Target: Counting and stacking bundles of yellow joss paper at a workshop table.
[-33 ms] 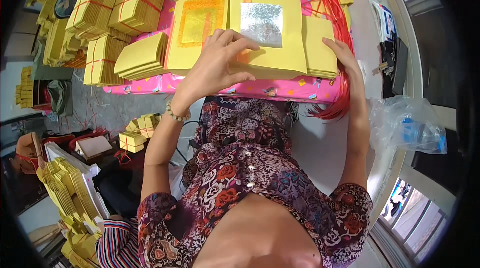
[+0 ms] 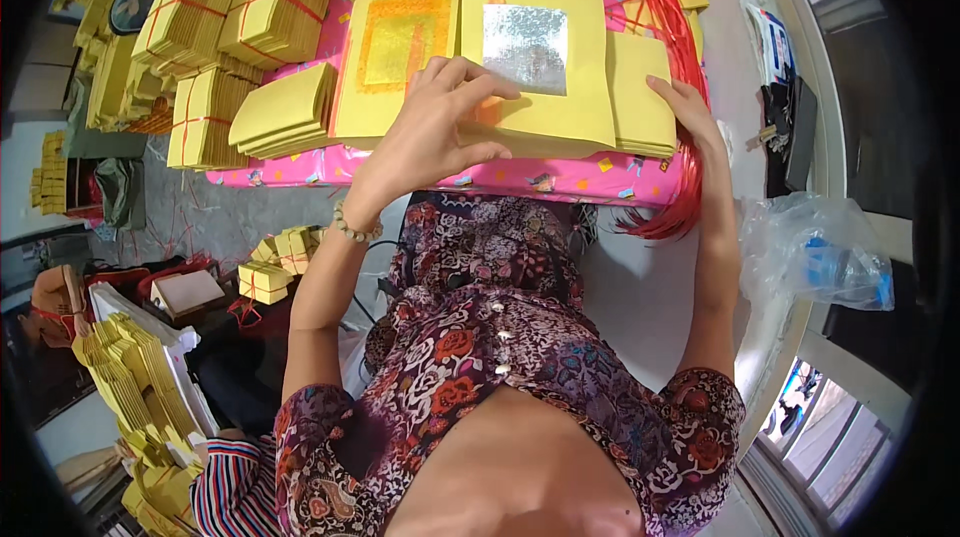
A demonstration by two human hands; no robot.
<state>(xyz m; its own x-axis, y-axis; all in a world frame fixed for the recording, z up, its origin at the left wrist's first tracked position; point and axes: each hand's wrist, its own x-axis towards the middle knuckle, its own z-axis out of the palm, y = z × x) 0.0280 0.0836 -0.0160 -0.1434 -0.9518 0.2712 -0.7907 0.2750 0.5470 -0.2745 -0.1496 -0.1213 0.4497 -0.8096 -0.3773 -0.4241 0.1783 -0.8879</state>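
Bare pink tabletop point(image 2: 590, 180) edges the yellow stack point(image 2: 640, 92) that the right hand point(image 2: 688, 111) touches.

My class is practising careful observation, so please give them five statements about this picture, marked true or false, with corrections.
1. A bracelet of pale round beads circles the wrist of the bare left-hand grip. True.
2. The left-hand grip is clenched into a tight fist. False: its thumb and fingers are spread apart.
3. The bare right-hand grip is at the right edge of a layered yellow paper stack, beside long glossy red strands. True.
4. The red strands lie left of that stack. False: they lie to its right.
5. A shiny silver rectangle is right of an orange-edged golden patch. True.
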